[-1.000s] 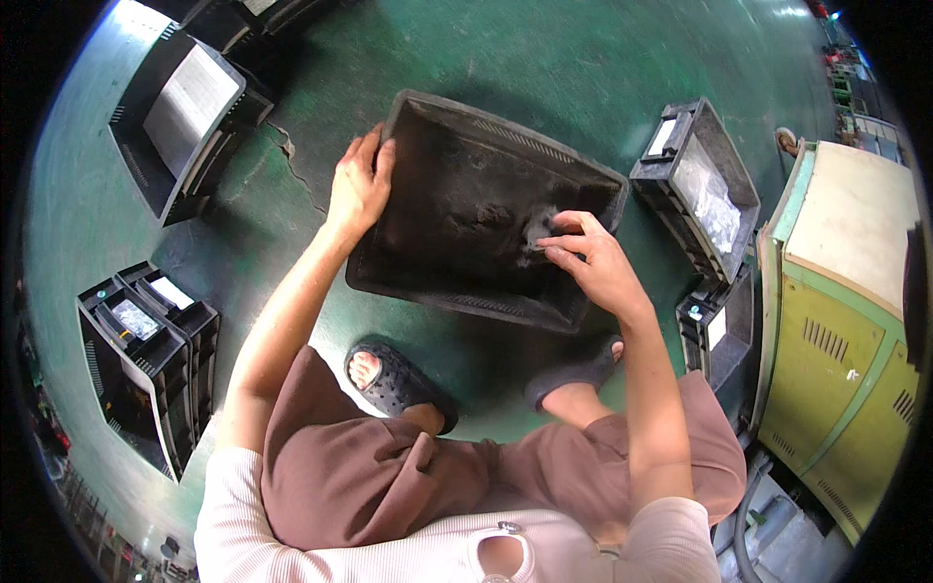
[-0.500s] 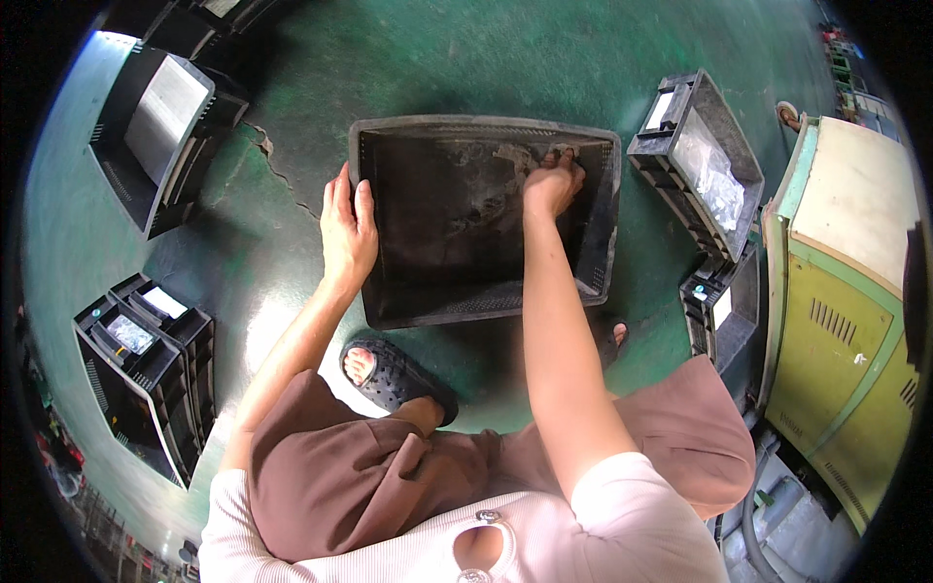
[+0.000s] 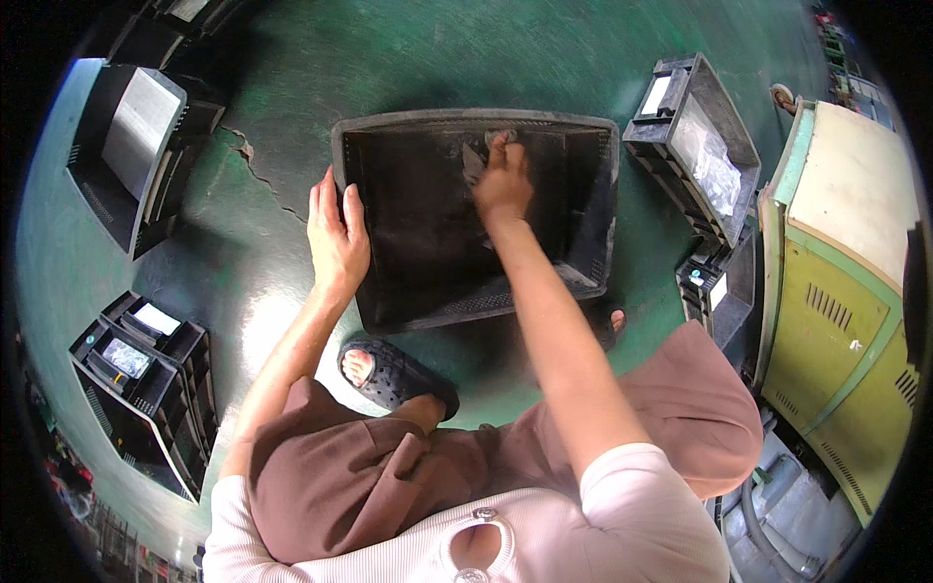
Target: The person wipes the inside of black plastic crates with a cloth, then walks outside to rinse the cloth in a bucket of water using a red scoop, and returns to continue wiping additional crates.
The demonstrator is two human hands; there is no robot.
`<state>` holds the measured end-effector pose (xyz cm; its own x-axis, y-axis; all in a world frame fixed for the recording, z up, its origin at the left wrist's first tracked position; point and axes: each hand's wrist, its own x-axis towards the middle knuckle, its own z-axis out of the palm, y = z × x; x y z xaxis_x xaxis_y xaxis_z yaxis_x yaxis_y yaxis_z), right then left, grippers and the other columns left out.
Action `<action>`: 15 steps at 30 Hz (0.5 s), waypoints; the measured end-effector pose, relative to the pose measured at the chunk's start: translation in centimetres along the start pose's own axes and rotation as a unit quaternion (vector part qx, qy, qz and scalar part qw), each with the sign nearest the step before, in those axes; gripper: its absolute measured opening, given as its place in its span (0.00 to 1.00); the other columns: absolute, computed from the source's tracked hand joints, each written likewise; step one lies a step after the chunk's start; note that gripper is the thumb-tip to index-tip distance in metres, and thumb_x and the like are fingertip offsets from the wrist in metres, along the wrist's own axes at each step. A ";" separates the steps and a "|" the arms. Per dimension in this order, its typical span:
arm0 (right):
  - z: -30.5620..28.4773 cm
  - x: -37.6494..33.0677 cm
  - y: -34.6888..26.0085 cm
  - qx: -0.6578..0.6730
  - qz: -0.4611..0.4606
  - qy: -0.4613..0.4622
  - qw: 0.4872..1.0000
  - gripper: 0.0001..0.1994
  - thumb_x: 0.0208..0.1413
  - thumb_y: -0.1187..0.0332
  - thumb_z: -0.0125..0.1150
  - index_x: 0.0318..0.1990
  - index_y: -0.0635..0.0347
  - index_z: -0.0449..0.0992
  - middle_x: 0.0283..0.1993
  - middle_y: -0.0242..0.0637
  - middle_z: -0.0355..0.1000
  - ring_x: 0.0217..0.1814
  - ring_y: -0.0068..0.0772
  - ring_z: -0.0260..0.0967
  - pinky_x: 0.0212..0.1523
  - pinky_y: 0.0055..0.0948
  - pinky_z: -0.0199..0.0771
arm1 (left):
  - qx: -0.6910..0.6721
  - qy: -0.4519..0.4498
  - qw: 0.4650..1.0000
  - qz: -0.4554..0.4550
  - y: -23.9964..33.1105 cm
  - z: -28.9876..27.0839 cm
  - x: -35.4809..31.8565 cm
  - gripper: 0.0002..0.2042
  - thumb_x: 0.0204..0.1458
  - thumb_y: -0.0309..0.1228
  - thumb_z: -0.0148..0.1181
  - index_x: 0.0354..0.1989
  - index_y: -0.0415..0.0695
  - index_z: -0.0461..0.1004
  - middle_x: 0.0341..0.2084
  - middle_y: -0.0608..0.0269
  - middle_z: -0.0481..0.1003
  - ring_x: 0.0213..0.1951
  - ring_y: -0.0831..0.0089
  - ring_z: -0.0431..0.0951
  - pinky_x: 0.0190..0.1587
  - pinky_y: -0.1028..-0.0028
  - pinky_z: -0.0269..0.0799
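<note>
A black plastic crate (image 3: 466, 319) stands on the floor in front of me, its open top facing up. My left hand (image 3: 338, 238) lies along the crate's left side, fingers stretched out and thumb apart at the rim. Inside the crate, my right hand (image 3: 503, 185) is closed on a crumpled greyish cloth (image 3: 473, 163) near the far part of the bottom. Much of the cloth is hidden by the fingers, and motion blurs that hand a little.
More black crates stand at the left, one holding a pale sheet (image 3: 141, 121). At the right, another crate (image 3: 743, 151) contains clear plastic bags (image 3: 714, 170). A yellow-green metal cabinet (image 3: 826, 311) is beyond it. Cracks run through the green floor (image 3: 408, 58).
My right hand has moved left across the crate's bottom with the cloth. My left hand stays at the crate's left side. The view has shifted slightly.
</note>
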<state>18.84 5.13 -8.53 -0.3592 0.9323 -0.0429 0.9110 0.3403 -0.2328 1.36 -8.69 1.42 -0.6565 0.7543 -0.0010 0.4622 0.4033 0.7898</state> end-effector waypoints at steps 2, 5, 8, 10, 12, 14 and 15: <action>-2.3 -0.1 2.5 -0.073 -0.047 -0.041 0.995 0.27 0.51 0.73 0.48 0.58 0.34 0.59 0.45 0.35 0.56 0.49 0.46 0.58 0.37 0.41 0.72 | -0.008 -0.007 0.999 -0.032 0.1 -0.2 0.0 0.17 0.58 0.34 0.42 0.51 0.36 0.63 0.40 0.46 0.68 0.42 0.54 0.71 0.44 0.66 0.65; -3.0 0.4 3.2 -0.072 -0.005 -0.025 0.997 0.28 0.50 0.73 0.50 0.55 0.21 0.63 0.43 0.34 0.55 0.48 0.45 0.58 0.35 0.40 0.73 | -0.011 -0.001 1.000 -0.025 -0.2 -0.4 0.1 0.17 0.57 0.33 0.44 0.51 0.34 0.63 0.40 0.46 0.68 0.42 0.53 0.71 0.44 0.65 0.66; -3.1 0.3 1.0 0.009 0.113 -0.013 0.993 0.27 0.48 0.72 0.53 0.56 0.30 0.64 0.45 0.35 0.57 0.49 0.44 0.60 0.40 0.39 0.71 | -0.019 0.010 0.999 -0.031 -0.3 -0.1 -0.2 0.18 0.56 0.33 0.46 0.52 0.34 0.63 0.40 0.45 0.67 0.43 0.51 0.70 0.45 0.64 0.66; -1.5 0.0 -2.9 0.078 0.173 0.015 0.982 0.26 0.48 0.70 0.53 0.58 0.41 0.62 0.49 0.40 0.58 0.52 0.46 0.61 0.46 0.40 0.69 | -0.027 0.013 0.999 -0.041 -0.2 -0.2 -0.1 0.19 0.57 0.35 0.45 0.52 0.34 0.62 0.40 0.45 0.67 0.44 0.52 0.69 0.46 0.64 0.65; 0.5 -0.1 -8.0 0.071 0.146 0.052 0.985 0.25 0.49 0.71 0.50 0.57 0.59 0.59 0.55 0.47 0.58 0.55 0.48 0.61 0.50 0.40 0.67 | -0.042 -0.002 0.997 -0.059 -0.1 0.1 0.0 0.20 0.57 0.35 0.44 0.53 0.34 0.62 0.43 0.44 0.66 0.46 0.50 0.68 0.48 0.63 0.64; 3.0 -0.4 -12.3 0.041 0.076 0.144 0.986 0.25 0.49 0.72 0.51 0.55 0.70 0.57 0.51 0.47 0.59 0.50 0.49 0.63 0.39 0.38 0.75 | -0.063 -0.010 0.997 -0.053 0.2 0.0 0.2 0.19 0.56 0.34 0.43 0.53 0.34 0.62 0.43 0.44 0.66 0.46 0.49 0.68 0.49 0.62 0.64; 2.4 -0.7 -12.7 0.060 0.060 0.097 0.992 0.25 0.48 0.72 0.52 0.54 0.72 0.58 0.50 0.46 0.58 0.50 0.49 0.63 0.39 0.37 0.76 | -0.066 -0.004 0.996 -0.056 0.2 -0.2 0.3 0.19 0.56 0.34 0.43 0.52 0.33 0.62 0.43 0.42 0.66 0.46 0.47 0.67 0.48 0.61 0.63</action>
<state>7.06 -0.14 -7.88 -0.1931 0.9753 0.1069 0.9101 0.2188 -0.3520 1.13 -8.51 1.71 -0.6950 0.7122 -0.0982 0.3029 0.4140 0.8584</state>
